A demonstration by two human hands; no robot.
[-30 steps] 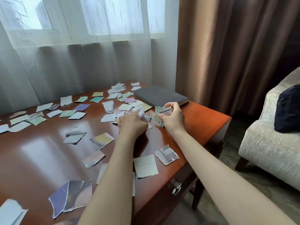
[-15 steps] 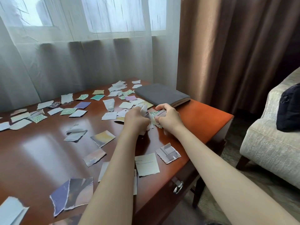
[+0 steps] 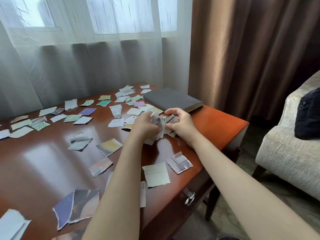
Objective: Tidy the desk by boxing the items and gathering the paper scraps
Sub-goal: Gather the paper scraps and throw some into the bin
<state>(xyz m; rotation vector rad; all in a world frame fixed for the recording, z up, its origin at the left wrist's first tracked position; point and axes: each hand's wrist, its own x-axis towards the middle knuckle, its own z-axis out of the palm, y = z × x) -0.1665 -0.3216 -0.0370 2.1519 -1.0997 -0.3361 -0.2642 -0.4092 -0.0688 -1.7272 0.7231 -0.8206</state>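
Observation:
Torn paper scraps lie all over the brown wooden desk (image 3: 43, 163). Near the desk's right side my left hand (image 3: 144, 126) grips a crumpled bundle of scraps (image 3: 158, 122). Right beside it my right hand (image 3: 180, 122) pinches a few more scraps (image 3: 171, 119), a striped one on top. The two hands nearly touch over the desk. Loose pieces lie closer to me, among them a pale green card (image 3: 156, 174), a grey-patterned scrap (image 3: 179, 161) and a purple torn sheet (image 3: 76, 206).
A dark grey flat book or box (image 3: 170, 99) lies at the desk's far right corner. A drawer ring pull (image 3: 189, 199) hangs on the front. A beige armchair (image 3: 285, 153) with a dark bag (image 3: 309, 115) stands to the right. Curtains hang behind.
My right hand came left with its scraps and met my left hand. Both hands now hold the scraps together as one bunch.

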